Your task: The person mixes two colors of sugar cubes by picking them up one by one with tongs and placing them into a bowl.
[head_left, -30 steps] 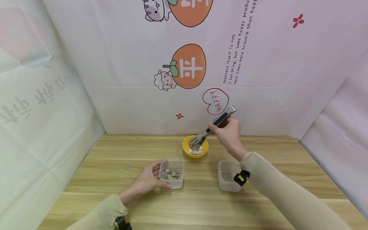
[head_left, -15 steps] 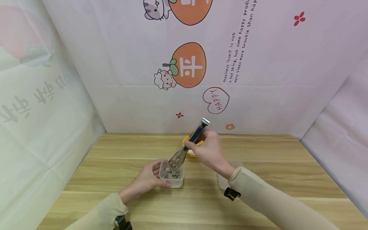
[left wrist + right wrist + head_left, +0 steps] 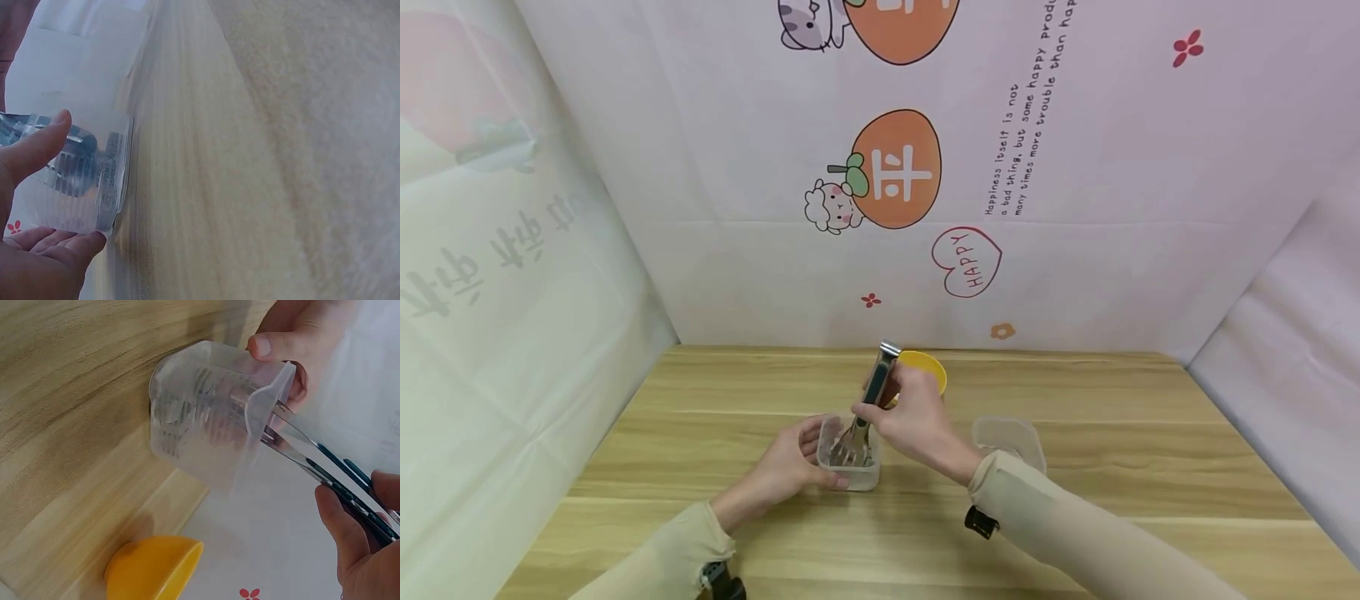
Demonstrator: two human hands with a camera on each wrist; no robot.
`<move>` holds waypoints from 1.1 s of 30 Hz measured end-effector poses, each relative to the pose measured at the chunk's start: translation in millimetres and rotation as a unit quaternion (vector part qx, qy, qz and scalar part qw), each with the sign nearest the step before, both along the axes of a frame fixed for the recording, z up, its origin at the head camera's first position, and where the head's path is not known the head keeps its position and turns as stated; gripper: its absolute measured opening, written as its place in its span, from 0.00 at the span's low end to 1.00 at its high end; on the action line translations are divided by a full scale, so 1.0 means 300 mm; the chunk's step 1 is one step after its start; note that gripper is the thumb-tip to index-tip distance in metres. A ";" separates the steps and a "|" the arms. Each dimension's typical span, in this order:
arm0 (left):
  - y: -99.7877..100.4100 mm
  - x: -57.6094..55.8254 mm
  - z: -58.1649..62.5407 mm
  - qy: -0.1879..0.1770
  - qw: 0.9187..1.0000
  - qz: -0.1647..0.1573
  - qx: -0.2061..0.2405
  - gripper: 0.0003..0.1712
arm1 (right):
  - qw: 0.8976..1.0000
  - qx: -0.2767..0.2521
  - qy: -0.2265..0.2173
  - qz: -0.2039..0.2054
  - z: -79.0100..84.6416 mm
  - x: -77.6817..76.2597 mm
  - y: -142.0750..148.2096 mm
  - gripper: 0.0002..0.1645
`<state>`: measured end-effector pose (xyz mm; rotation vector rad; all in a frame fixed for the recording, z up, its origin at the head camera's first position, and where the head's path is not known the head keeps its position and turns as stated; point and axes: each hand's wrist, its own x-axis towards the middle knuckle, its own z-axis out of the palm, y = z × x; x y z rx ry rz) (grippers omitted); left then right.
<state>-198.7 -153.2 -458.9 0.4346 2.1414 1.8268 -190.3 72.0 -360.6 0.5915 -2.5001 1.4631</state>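
From here I count two tools of flesh and one of metal at the counter (image 3: 700, 417): the left hand (image 3: 784, 464) holds one clear container (image 3: 857, 480), thumb on one side and fingers on the other, and the right hand (image 3: 917, 417) pinches one pair of tongs (image 3: 877, 383). The tongs lean, handle end up, both tips down inside that container. Grey pieces (image 3: 109, 181) lie at its bottom, too obscured to count. One yellow bowl (image 3: 934, 369) sits beyond the right hand, partly covered by it. A second clear container (image 3: 1009, 433) stands well to the right, partly behind the sleeve (image 3: 1037, 517).
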 end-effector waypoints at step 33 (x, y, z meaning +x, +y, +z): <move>0.003 0.002 0.003 0.010 1.000 0.002 -0.004 0.58 | 0.999 0.024 0.012 0.041 -0.038 0.000 -0.017 0.13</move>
